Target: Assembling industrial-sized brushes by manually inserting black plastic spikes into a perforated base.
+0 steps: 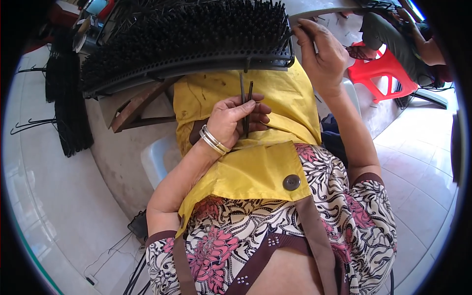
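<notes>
A long, curved black rack (167, 81) with rows of small holes along its near edge stands before me, packed with upright black bristle-like rods (196, 37). My left hand (235, 115), with bangles at its wrist, is closed around a few thin dark rods (247, 105) below the rack's near edge. One of them looks grey and metallic; their exact kind is unclear. At the rack's right end, my right hand (320, 54) has its thumb and fingertips pinched beside the outermost bristles. Whatever lies between those fingertips is too small to make out.
A wooden support (140, 105) holds the rack over my yellow apron (260, 169). Black bundles on hooks (69, 105) hang at the left. To the right, a person (393, 44) sits near a red plastic stool (386, 73). Cables (110, 253) lie on the floor at lower left.
</notes>
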A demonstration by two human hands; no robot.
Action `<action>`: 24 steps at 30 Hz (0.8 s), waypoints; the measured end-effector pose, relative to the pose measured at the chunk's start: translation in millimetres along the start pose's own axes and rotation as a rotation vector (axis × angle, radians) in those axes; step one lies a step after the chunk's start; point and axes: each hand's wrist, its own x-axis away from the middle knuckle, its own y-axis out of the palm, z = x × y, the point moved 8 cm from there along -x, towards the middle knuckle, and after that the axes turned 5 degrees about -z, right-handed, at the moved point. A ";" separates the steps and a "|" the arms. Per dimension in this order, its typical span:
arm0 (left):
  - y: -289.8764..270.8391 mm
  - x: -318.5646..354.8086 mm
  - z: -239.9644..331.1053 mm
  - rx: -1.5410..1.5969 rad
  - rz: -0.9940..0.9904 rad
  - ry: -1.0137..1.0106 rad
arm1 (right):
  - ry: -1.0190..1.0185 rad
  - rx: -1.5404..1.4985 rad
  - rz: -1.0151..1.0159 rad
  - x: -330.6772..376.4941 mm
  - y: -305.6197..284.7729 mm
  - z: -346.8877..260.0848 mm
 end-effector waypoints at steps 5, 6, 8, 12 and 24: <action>-0.3 0.3 -1.1 0.019 -0.011 -0.007 | -0.025 0.001 -0.012 1.6 1.3 -2.8; -0.1 0.2 -1.1 0.019 -0.011 -0.009 | -0.076 -0.010 -0.043 1.4 5.7 -5.4; 0.6 -0.2 -1.6 0.023 -0.018 -0.016 | -0.125 -0.021 -0.075 1.8 12.1 -5.6; 2.0 0.3 -1.4 0.036 -0.035 -0.011 | -0.146 -0.100 -0.348 7.1 39.8 -6.0; 18.2 5.1 2.5 0.035 -0.214 0.012 | 0.707 -0.727 -0.665 65.7 56.8 -26.2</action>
